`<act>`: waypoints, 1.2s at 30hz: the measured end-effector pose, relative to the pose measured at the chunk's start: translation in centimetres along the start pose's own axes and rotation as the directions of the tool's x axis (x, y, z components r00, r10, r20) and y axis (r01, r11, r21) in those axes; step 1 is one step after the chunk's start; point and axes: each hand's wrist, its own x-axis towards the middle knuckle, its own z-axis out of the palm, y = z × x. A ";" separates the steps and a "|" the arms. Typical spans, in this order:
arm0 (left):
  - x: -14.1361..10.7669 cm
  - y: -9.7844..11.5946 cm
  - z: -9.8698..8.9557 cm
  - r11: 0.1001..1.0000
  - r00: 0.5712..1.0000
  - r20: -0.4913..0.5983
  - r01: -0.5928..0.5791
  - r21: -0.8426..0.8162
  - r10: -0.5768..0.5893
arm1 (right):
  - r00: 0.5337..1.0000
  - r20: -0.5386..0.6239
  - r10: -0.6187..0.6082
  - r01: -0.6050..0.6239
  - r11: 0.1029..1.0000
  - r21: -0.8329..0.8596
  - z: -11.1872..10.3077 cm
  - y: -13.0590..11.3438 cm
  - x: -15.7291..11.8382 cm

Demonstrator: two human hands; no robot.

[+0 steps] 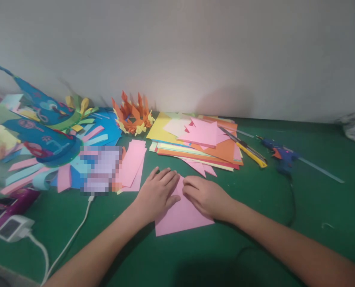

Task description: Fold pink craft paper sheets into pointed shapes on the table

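Ideally, the left hand [157,192], grip spread flat, should steady the pink sheet [182,219] while the right hand [205,195], its curled grip's hold unclear, presses the far end evenly.

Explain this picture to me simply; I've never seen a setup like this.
There is no machine at work here, just a person's two bare hands. The single picture comes from a camera worn on the head, looking forward and down. The left hand lies spread on a pink sheet; the right hand touches it with bent fingers, though whether they pinch it is unclear. Beyond, on the green table, lie stacked coloured papers, a yellow cutter, a blue glue gun and an orange-and-yellow paper crown.
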 end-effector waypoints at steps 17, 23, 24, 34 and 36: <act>-0.1 0.3 0.0 0.999 1.000 -0.011 -0.003 0.049 0.004 | 0.984 -0.079 -0.162 0.150 0.978 -0.143 -2.0 1.3 -0.2; -0.1 0.1 0.1 0.999 1.000 -0.004 0.002 0.033 -0.002 | 0.966 -0.083 -0.246 0.235 0.964 -0.122 -2.6 2.2 -0.5; -0.1 0.1 0.2 1.000 1.000 -0.001 0.006 0.029 -0.006 | 0.965 -0.090 -0.248 0.237 0.965 -0.116 -2.5 2.2 -0.5; -0.1 -0.4 0.7 1.000 0.996 -0.082 0.021 -0.017 -0.023 | 0.984 -0.158 -0.086 0.098 0.993 0.068 -1.7 2.1 -0.3; -0.1 -0.7 0.9 0.997 0.991 -0.118 0.051 -0.059 -0.057 | 0.985 -0.111 -0.136 0.148 0.982 0.114 -1.5 1.9 0.0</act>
